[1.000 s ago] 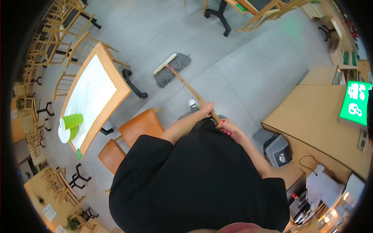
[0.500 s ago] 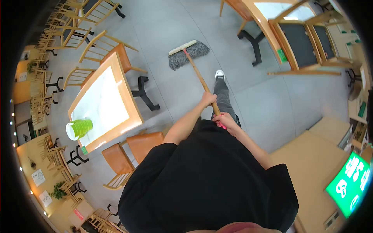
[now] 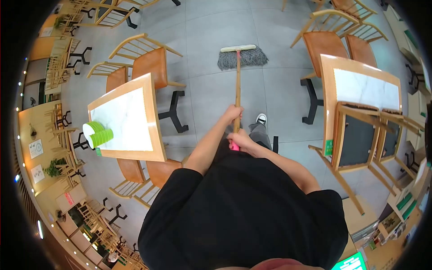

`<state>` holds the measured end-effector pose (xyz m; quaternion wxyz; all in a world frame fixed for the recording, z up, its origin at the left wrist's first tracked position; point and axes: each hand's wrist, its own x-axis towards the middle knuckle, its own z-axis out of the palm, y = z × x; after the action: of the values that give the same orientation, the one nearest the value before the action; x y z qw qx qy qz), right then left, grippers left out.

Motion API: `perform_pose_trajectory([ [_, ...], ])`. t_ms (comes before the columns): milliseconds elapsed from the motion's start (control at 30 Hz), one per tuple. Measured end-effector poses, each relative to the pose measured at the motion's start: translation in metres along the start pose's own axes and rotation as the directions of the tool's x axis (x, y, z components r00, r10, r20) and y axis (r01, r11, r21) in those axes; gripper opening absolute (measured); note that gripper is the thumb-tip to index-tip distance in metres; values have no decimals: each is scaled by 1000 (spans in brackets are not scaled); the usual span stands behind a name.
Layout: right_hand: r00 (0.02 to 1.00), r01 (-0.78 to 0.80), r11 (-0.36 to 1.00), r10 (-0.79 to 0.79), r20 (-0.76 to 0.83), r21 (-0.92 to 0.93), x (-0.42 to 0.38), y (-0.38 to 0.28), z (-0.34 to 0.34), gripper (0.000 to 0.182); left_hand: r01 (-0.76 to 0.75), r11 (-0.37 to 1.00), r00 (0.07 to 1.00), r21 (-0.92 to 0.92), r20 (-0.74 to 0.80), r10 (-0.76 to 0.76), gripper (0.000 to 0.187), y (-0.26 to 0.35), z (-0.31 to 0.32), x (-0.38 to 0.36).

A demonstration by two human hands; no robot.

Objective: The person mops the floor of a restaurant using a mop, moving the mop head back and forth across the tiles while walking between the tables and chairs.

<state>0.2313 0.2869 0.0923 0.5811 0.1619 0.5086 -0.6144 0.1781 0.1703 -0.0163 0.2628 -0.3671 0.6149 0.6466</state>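
Note:
A mop (image 3: pixel 238 83) with a long wooden handle stretches away from my body, its grey string head (image 3: pixel 243 59) lying on the tiled floor below a cream crossbar. My left hand (image 3: pixel 233 113) is wrapped round the handle farther from me. Closer to my waist, my right hand (image 3: pixel 241 139) grips the pink-tipped upper end of the same handle. One shoe (image 3: pixel 261 118) shows just right of the handle, on the floor.
At left stands a table (image 3: pixel 155 121) bearing green cups (image 3: pixel 100 135), with brown-seated chairs (image 3: pixel 150 67) beside it. At right, another table (image 3: pixel 330 90) carries upturned chairs (image 3: pixel 357 139). Black table legs (image 3: pixel 173 112) reach onto the floor on both sides.
The view has turned and moved forward. The mop, slanted before, now points straight ahead, its head farther right in view. Both hands keep their hold on the handle.

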Motion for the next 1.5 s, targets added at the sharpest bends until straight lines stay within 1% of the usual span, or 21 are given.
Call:
perform_pose_trajectory([
  [33,1000,-5,1000,6,-23,25,-2,-16,1,11,2,998,1000,-57,1,-2,12,6,-3,10],
  [133,1000,-11,1000,11,-15,27,27,-47,-6,10,88,992,992,93,77,-95,11,65,-18,21],
  [233,997,2,1000,-1,-72,6,55,-93,-13,9,103,994,995,37,-10,-103,14,84,-23,83],
  [300,988,-16,1000,12,-156,-24,73,-113,-17,10,-66,876,998,479,13,68,15,89,-27,125],
  [367,975,19,1000,-20,-219,-7,96,-146,-17,10,-145,785,984,602,7,177,16,115,-32,167],
  [433,967,19,999,-7,-255,44,102,-161,-19,11,-64,904,987,422,-109,121,18,121,-24,177],
  [533,963,-13,999,24,-267,42,123,-198,-21,14,-66,932,973,357,-184,140,18,165,-34,186],
  [600,969,-27,999,20,-248,-28,143,-227,-33,15,-55,929,954,367,-257,158,24,134,-25,259],
  [667,969,-68,997,56,-241,-42,181,-259,-48,17,-18,933,948,360,-292,130,32,163,-30,310],
  [733,969,-97,995,86,-230,-37,220,-314,-64,18,55,941,958,334,-284,45,36,242,-49,323],
  [800,970,-98,995,103,-219,32,255,-389,-60,18,27,913,965,407,-249,83,37,307,-78,360],
  [833,985,-83,994,92,-147,65,275,-421,-63,16,5,892,968,453,-226,110,38,346,-94,384],
  [900,981,-101,994,108,-161,50,307,-480,-60,15,111,874,956,474,-292,37,39,404,-113,413],
  [967,985,-48,997,58,-160,61,339,-549,-65,12,130,852,949,507,-313,42,41,474,-133,462],
  [1100,996,-2,1000,2,-94,0,400,-632,-96,14,121,779,952,616,-294,85,46,552,-150,535],
  [1167,996,2,999,1,-84,35,410,-676,-116,18,82,830,958,551,-274,87,52,595,-146,552],
  [1233,997,12,999,-8,-79,50,410,-713,-135,21,-12,946,945,325,-306,117,52,635,-127,536],
  [1333,994,-15,1000,13,-110,-20,392,-728,-147,26,-134,962,959,236,-213,186,51,633,-115,543],
  [1400,982,13,997,-26,-185,-70,374,-721,-143,31,-114,951,966,287,-190,173,43,621,-112,537],
  [1433,990,12,998,-20,-138,-65,369,-709,-143,35,-109,946,968,306,-183,171,40,611,-112,534],
  [1500,989,66,992,-79,-124,-105,359,-666,-142,34,-165,900,980,404,-39,197,31,582,-117,534],
])
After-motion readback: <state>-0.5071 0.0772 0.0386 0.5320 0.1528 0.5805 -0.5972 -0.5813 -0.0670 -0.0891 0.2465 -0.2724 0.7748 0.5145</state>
